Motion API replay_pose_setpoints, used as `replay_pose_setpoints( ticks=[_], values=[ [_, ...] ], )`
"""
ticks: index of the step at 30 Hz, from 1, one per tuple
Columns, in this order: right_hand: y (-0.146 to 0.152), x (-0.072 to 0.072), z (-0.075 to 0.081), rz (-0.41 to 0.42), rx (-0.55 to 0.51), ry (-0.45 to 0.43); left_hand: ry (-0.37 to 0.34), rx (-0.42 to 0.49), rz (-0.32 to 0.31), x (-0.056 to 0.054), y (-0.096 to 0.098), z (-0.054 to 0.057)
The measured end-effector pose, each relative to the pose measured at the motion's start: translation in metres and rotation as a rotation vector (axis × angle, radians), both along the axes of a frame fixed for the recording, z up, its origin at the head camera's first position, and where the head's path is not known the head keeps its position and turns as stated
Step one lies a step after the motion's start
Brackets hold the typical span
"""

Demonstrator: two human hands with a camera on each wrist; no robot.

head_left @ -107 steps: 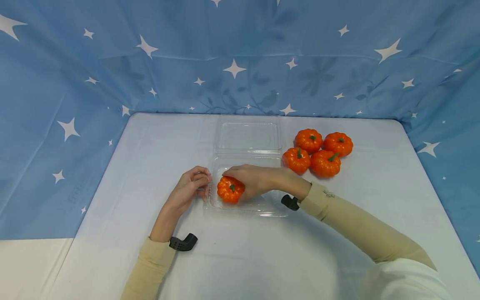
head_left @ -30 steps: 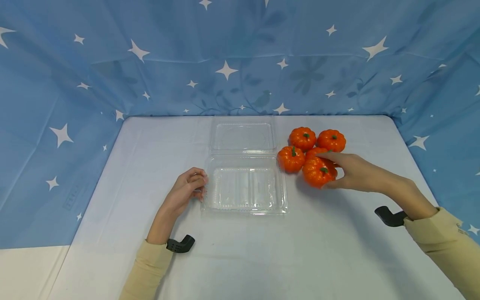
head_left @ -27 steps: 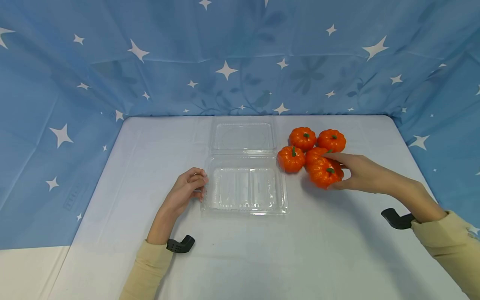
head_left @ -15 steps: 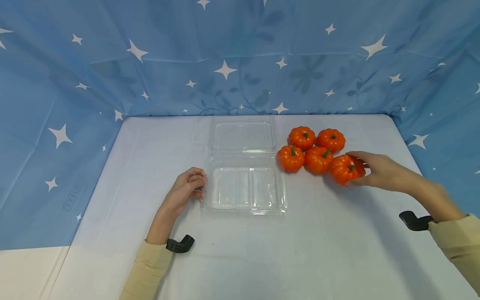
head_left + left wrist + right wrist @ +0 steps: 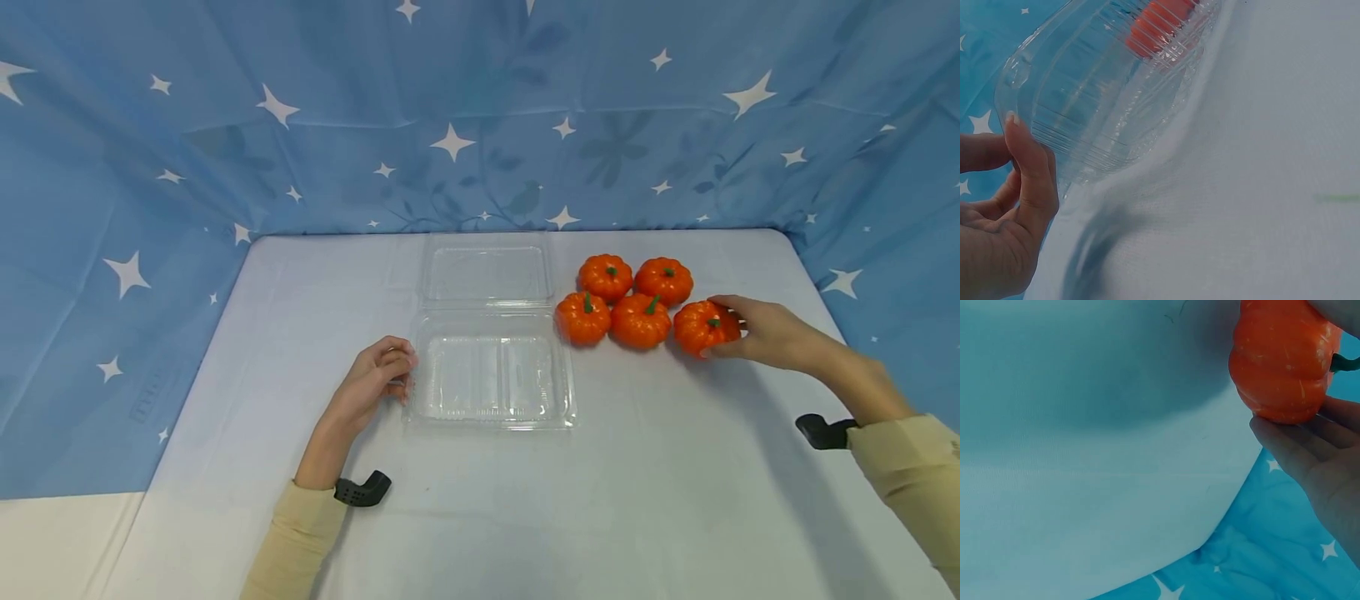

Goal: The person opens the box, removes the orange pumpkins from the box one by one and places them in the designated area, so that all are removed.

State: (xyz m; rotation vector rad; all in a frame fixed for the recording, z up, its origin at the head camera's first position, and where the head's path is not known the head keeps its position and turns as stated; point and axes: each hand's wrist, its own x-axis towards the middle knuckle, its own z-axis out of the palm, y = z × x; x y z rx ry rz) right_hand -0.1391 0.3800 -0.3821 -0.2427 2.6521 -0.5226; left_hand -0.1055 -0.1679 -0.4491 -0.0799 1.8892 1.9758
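My right hand [image 5: 774, 335] grips a small orange pumpkin [image 5: 703, 327] with a green stem, thumb on one side and fingers on the other. In the right wrist view the pumpkin [image 5: 1285, 362] sits between thumb and fingers. My left hand [image 5: 372, 379] is at the left edge of a clear plastic clamshell container [image 5: 486, 421], whose lid [image 5: 486, 275] lies open toward the back. Its thumb and fingers pinch the container's rim, as the left wrist view shows. No pumpkin lies in the container.
Several more pumpkins stand clustered right of the container, among them a near one [image 5: 640, 322] and a back one [image 5: 663, 281]. A white cloth [image 5: 480, 517] covers the table, and a blue star-patterned curtain [image 5: 337, 125] hangs behind it.
My right hand has taken the pumpkin out of the container and carried it right, past the other pumpkins, to the right end of their front row. My left hand stays at the container's edge.
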Motion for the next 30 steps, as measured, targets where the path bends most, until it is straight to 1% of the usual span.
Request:
replay_pose_setpoints(
  ticks=[5, 7, 12, 15, 19, 25, 30],
  values=[
    [0.000, -0.002, -0.010, -0.011, 0.013, -0.035, -0.011, -0.011, -0.010, 0.001, 0.000, -0.002],
    [-0.001, -0.004, -0.012, -0.014, 0.023, -0.037, -0.007, -0.012, -0.009, 0.002, -0.001, -0.001],
    [-0.003, -0.008, -0.015, -0.018, 0.025, -0.033, -0.002, -0.018, 0.003, 0.003, -0.003, 0.002],
    [-0.005, -0.011, -0.016, -0.027, 0.017, -0.041, -0.007, -0.021, 0.005, 0.004, -0.005, 0.002],
    [-0.007, -0.010, -0.018, -0.042, 0.001, -0.055, -0.009, -0.021, -0.004, 0.005, -0.007, 0.001],
    [-0.009, -0.006, -0.017, -0.049, -0.002, -0.059, -0.008, -0.034, -0.016, 0.007, -0.007, 0.001],
    [-0.015, -0.008, -0.011, -0.048, -0.012, -0.035, 0.017, -0.087, -0.049, 0.006, -0.011, 0.003]
  ],
)
